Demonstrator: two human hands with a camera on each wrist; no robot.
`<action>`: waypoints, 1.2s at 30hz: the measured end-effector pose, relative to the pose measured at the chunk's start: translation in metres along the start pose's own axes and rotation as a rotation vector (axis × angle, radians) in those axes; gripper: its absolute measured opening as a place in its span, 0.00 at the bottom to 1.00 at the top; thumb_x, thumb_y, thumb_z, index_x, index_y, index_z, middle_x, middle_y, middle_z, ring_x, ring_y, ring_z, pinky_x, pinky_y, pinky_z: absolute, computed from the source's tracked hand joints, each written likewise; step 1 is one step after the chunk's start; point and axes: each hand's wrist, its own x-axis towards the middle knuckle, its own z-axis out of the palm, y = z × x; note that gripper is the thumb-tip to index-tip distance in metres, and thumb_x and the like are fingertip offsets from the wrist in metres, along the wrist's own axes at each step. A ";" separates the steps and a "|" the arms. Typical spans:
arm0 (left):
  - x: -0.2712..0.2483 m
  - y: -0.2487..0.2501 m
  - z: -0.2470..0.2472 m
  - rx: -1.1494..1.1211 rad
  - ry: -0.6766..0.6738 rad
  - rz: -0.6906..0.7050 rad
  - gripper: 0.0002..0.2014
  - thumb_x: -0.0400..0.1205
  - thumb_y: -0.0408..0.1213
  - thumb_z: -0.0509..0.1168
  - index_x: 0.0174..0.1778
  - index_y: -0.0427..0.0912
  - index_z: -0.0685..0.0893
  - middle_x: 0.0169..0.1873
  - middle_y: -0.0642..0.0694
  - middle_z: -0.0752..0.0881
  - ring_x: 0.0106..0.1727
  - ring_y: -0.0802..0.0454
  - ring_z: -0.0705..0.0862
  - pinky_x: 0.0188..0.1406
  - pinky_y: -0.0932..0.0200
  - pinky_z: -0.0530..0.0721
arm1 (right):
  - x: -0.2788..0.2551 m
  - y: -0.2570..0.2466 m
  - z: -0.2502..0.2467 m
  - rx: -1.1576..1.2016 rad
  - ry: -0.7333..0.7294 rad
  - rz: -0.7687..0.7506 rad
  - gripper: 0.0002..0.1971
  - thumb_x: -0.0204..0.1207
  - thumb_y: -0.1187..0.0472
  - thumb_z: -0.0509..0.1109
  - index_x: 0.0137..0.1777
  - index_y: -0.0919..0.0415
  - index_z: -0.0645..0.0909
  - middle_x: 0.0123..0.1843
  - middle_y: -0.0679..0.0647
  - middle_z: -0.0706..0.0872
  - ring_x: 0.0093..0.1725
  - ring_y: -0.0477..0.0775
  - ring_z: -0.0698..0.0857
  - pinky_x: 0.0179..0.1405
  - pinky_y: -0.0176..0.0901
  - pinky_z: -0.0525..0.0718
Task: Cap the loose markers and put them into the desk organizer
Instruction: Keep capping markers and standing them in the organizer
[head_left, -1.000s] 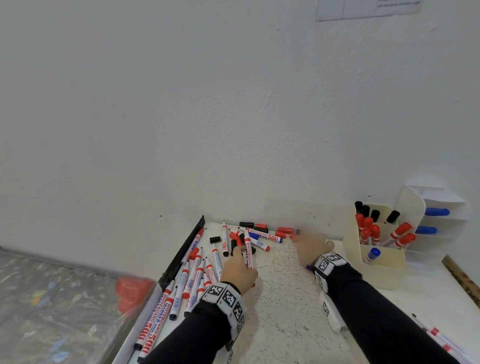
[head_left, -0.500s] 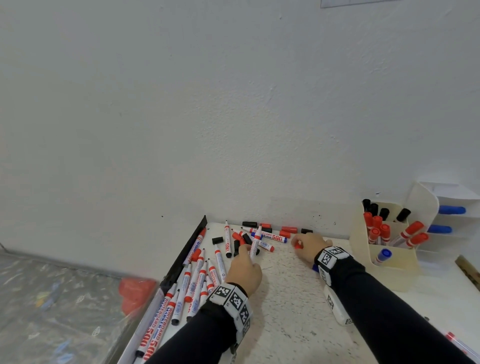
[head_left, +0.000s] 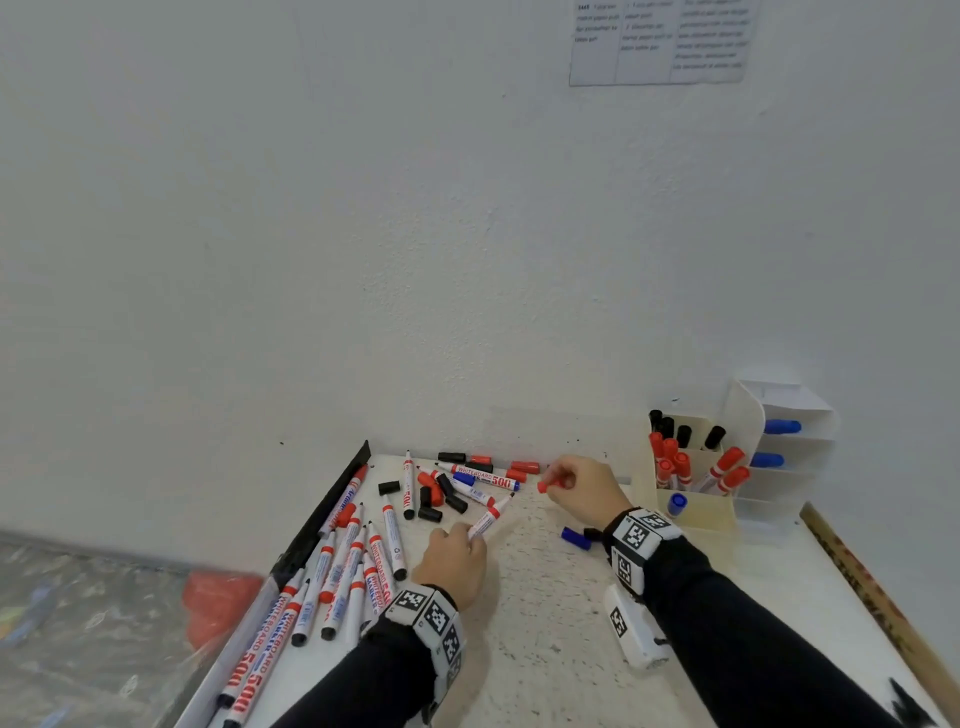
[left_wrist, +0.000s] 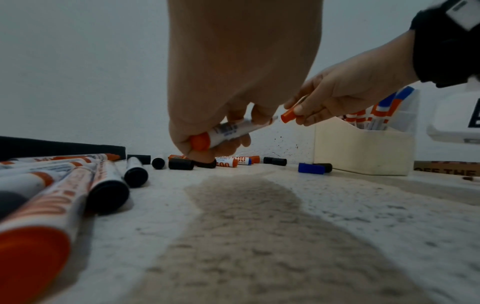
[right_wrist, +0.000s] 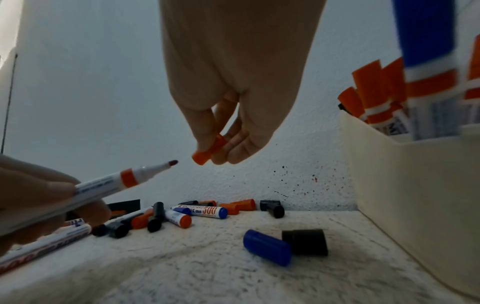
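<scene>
My left hand (head_left: 457, 551) grips an uncapped red marker (head_left: 490, 517) (left_wrist: 233, 129) (right_wrist: 122, 181), its bare tip pointing up and right. My right hand (head_left: 582, 486) pinches a red cap (head_left: 549, 486) (left_wrist: 288, 116) (right_wrist: 209, 151) a short gap from that tip, open end toward it. Many loose markers (head_left: 343, 566) lie at the table's left, and caps and markers (head_left: 457, 488) are scattered by the wall. The cream desk organizer (head_left: 696, 514) (right_wrist: 405, 185) stands at the right with capped red, black and blue markers inside.
A blue cap (head_left: 575, 538) (right_wrist: 267, 246) and a black cap (right_wrist: 305, 241) lie on the table under my right wrist. A white tiered shelf (head_left: 795, 441) with blue markers stands behind the organizer. The table's left edge has a black strip (head_left: 332, 509). The wall is close behind.
My right hand lifted a red cap off the table near the wall. My left hand raised the uncapped marker, and the cap and the tip have come close together.
</scene>
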 end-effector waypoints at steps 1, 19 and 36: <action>-0.003 0.002 0.002 0.010 -0.013 0.018 0.18 0.87 0.46 0.47 0.68 0.43 0.72 0.56 0.43 0.75 0.52 0.48 0.80 0.62 0.51 0.80 | -0.006 0.000 0.000 0.012 -0.006 -0.009 0.08 0.73 0.70 0.69 0.40 0.56 0.83 0.39 0.47 0.84 0.35 0.37 0.78 0.36 0.23 0.74; -0.058 0.035 0.019 -0.238 -0.142 0.260 0.12 0.80 0.53 0.63 0.52 0.50 0.78 0.35 0.53 0.79 0.35 0.56 0.76 0.35 0.63 0.72 | -0.086 0.011 -0.018 0.072 -0.113 0.145 0.19 0.84 0.49 0.54 0.31 0.53 0.71 0.27 0.49 0.72 0.26 0.47 0.70 0.30 0.38 0.69; -0.080 0.059 0.012 -0.703 -0.512 0.085 0.17 0.86 0.48 0.54 0.37 0.43 0.78 0.18 0.54 0.69 0.13 0.59 0.61 0.14 0.72 0.57 | -0.100 0.001 -0.027 0.216 -0.022 0.009 0.18 0.84 0.53 0.54 0.31 0.55 0.68 0.26 0.48 0.68 0.27 0.45 0.67 0.30 0.37 0.65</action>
